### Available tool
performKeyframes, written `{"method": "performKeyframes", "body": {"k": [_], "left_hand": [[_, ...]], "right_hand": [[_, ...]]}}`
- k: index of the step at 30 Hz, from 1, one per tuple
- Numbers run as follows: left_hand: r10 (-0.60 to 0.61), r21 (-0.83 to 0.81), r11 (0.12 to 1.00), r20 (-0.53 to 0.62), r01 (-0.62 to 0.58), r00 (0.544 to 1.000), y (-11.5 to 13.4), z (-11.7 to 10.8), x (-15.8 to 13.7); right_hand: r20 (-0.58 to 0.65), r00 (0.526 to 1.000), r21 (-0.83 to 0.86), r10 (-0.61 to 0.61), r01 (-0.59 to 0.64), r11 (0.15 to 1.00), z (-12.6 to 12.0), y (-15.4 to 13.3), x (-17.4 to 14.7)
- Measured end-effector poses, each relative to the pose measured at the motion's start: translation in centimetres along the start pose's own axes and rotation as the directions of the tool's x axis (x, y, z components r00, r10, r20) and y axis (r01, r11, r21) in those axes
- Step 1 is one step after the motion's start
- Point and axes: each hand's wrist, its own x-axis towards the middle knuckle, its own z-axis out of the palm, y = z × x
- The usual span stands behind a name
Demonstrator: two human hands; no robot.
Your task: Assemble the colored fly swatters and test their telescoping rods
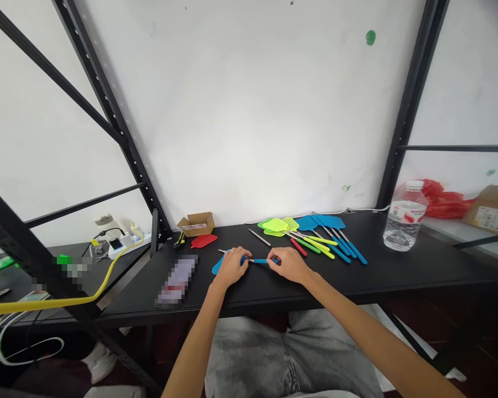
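Observation:
My right hand (pixel 288 263) is closed on a blue fly swatter handle (pixel 259 261) low over the black table. A metal rod comes out of the handle's left end and runs to my left hand (pixel 233 266), whose fingers are closed around the swatter's parts. From under that hand a blue swatter head (pixel 216 267) sticks out to the left; the hand hides where the parts join. Behind my hands lies a loose metal rod (pixel 259 237). Several green, yellow and blue fly swatters (pixel 344 244) are spread farther right, with a red handle (pixel 299 247) among them.
A red swatter head (pixel 203 241), an open cardboard box (pixel 196 224) and a yellow-black cutter (pixel 180 240) lie at the back left. A blurred phone-shaped object (pixel 177 281) is nearer. At right stands a water bottle (pixel 405 216). Black rack posts (pixel 419 91) flank the table.

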Motion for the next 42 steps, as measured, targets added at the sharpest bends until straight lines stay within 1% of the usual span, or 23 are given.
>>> {"method": "performKeyframes", "body": {"k": [4, 7, 14, 17, 20, 23, 26, 28, 30, 31, 34, 36, 39, 42], "left_hand": [[0.011, 0.017, 1.0, 0.036, -0.012, 0.999, -0.1, -0.1, 0.1], [0.002, 0.009, 1.0, 0.035, -0.003, 0.999, 0.1, -0.3, 0.0], [0.051, -0.083, 0.995, 0.022, -0.049, 0.998, 0.9, -0.5, -0.3], [0.069, -0.121, 0.99, -0.002, -0.069, 0.998, 1.2, -0.4, -0.4], [0.036, -0.092, 0.995, -0.044, -0.04, 0.998, 1.3, -0.4, -0.4], [-0.007, -0.031, 0.999, -0.106, 0.004, 0.994, 1.1, -0.4, -0.3], [-0.05, 0.009, 0.999, -0.205, 0.053, 0.978, 0.8, -0.5, -0.3], [-0.12, 0.019, 0.991, -0.289, 0.131, 0.95, 0.6, -0.5, -0.2], [-0.242, 0.002, 0.966, -0.357, 0.26, 0.902, 0.2, -0.6, -0.2], [-0.315, -0.018, 0.943, -0.372, 0.333, 0.873, -0.1, -0.6, -0.2], [-0.508, -0.083, 0.854, -0.339, 0.513, 0.791, -1.1, -0.5, -0.1], [-0.574, -0.089, 0.813, -0.294, 0.576, 0.764, -1.7, -0.4, -0.2], [-0.59, -0.014, 0.795, -0.248, 0.606, 0.768, -2.2, -0.1, -0.2], [-0.569, 0.047, 0.802, -0.245, 0.596, 0.785, -2.3, 0.0, -0.3]], "right_hand": [[0.078, 0.997, 0.0, -0.005, 0.005, 1.0, 0.0, 0.0, -0.1], [0.108, 0.994, -0.012, -0.005, 0.007, 1.0, 0.0, 0.1, 0.0], [0.134, 0.99, -0.076, -0.043, 0.054, 0.996, 0.3, 0.7, 0.0], [0.142, 0.988, -0.093, -0.056, 0.069, 0.993, 0.5, 0.9, 0.0], [0.09, 0.996, -0.09, -0.006, 0.015, 0.996, 0.6, 1.1, 0.1], [-0.025, 0.995, -0.071, 0.099, -0.101, 0.992, 0.7, 1.6, 0.2], [-0.11, 0.98, -0.032, 0.167, -0.171, 0.985, 0.7, 2.3, 0.4], [-0.153, 0.967, -0.002, 0.204, -0.207, 0.978, 0.6, 2.7, 0.5], [-0.184, 0.95, 0.038, 0.251, -0.248, 0.968, 0.6, 3.0, 0.6], [-0.192, 0.942, 0.06, 0.275, -0.268, 0.962, 0.6, 3.1, 0.7], [-0.202, 0.92, 0.126, 0.335, -0.314, 0.941, 0.5, 3.2, 0.7], [-0.223, 0.898, 0.166, 0.378, -0.347, 0.923, 0.2, 3.2, 0.7], [-0.295, 0.849, 0.2, 0.438, -0.393, 0.897, -0.5, 3.1, 0.6], [-0.335, 0.805, 0.207, 0.489, -0.443, 0.872, -1.4, 2.9, 0.2]]}}
